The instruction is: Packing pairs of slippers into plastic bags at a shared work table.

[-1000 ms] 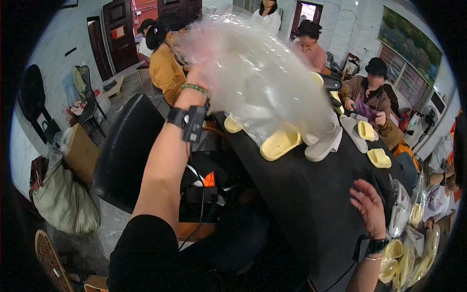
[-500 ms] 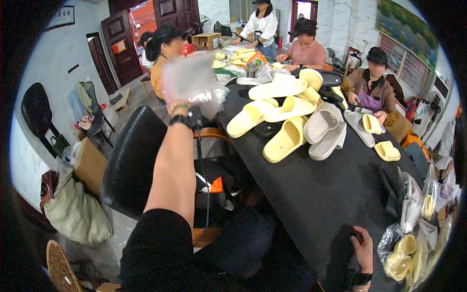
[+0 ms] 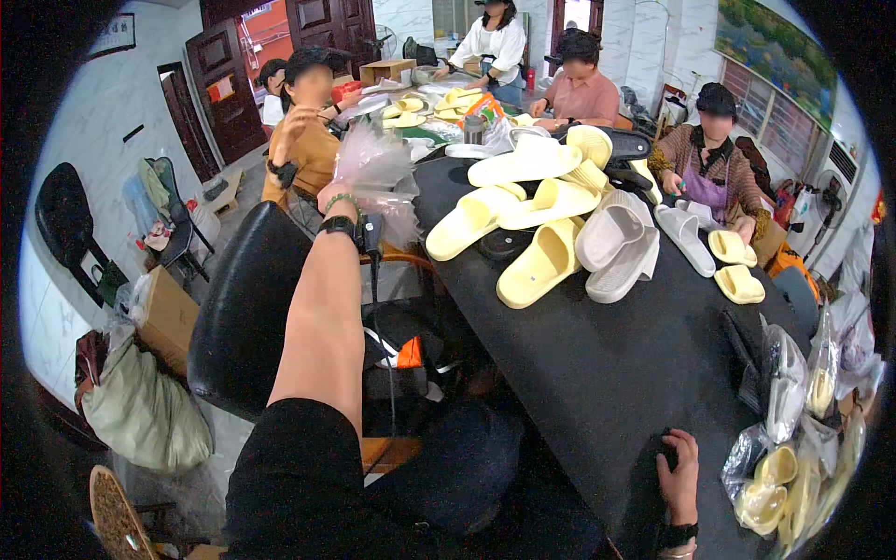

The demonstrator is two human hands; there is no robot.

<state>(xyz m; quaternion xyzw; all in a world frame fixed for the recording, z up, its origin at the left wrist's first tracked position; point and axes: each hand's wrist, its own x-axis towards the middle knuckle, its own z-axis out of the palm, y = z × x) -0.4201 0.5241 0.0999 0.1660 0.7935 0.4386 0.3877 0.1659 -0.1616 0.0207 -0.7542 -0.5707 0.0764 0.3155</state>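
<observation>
My left arm stretches out over the left edge of the black table. In my left hand [image 3: 334,195] is a bunch of clear plastic bags [image 3: 381,173], its loose ends fanned out to the right. My fingers are closed around it, partly covered by the film. My right hand [image 3: 679,474] rests on the near right of the black tabletop [image 3: 579,373], its fingers loosely bent and apart, with nothing plainly held. Beyond it lies a pile of pale yellow slippers [image 3: 541,264] and grey slippers [image 3: 616,247].
A co-worker in an orange top [image 3: 322,145] has a hand raised near my left hand. Several other people sit or stand around the table. Bagged slippers [image 3: 767,490] line the right edge. A black chair [image 3: 247,313] stands at the left, beside a pale green sack [image 3: 149,411].
The plastic bags went from a broad upright sheet to a gathered, fanned bunch, still in my left hand. The co-worker in orange now shows a raised hand. My right hand shifted slightly left.
</observation>
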